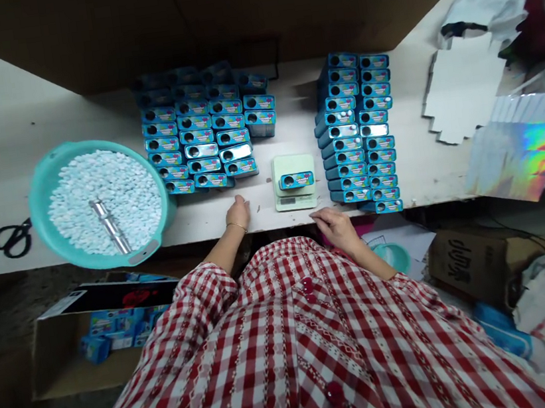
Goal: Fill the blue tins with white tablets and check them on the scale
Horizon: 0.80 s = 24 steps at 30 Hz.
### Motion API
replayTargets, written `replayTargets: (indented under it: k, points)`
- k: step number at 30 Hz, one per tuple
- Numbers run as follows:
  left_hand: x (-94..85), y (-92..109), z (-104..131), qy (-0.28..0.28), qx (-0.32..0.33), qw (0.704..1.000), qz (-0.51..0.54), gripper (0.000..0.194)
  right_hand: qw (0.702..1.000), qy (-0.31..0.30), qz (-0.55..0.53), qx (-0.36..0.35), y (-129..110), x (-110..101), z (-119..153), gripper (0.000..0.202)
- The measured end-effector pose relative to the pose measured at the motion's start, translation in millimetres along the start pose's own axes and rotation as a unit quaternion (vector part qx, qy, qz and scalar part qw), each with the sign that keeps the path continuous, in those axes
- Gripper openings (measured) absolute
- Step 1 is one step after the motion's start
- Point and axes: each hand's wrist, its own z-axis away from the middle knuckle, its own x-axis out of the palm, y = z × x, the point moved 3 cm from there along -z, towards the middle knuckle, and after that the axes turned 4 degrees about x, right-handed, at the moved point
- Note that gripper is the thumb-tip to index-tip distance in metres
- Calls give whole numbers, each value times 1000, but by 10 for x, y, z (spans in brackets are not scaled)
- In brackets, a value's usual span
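My left hand (238, 214) rests at the table's front edge, its fingers curled in, with nothing visible in it. At the same edge, further right, my right hand (334, 225) lies with its fingers loosely stretched toward the left, holding nothing I can see. Between and beyond them stands a pale green kitchen scale (282, 201). On its plate is a blue tin (297, 180) with a dark round hole in its top and printed lettering. Both hands are apart from scale and tin.
Stacked blue tins (203, 136) fill the left middle, and two more columns of tins (357, 142) stand right. A turquoise basin (38, 201) holds white pellets and a metal tube (109, 227). Scissors (13, 239) lie left; a large cardboard box (228, 22) stands behind.
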Motion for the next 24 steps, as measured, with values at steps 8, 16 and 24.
replayTargets:
  k: [8, 16, 24]
  points:
    - [280, 225, 728, -218, -146, 866, 425, 10, 983, -117, 64, -125, -479, 563, -176, 25]
    - [289, 424, 1020, -194, -214, 792, 538, 27, 962, -161, 168, -144, -641, 616, -376, 24]
    - [268, 591, 1019, -191, -186, 792, 549, 25, 970, -180, 83, -144, -612, 473, -524, 18]
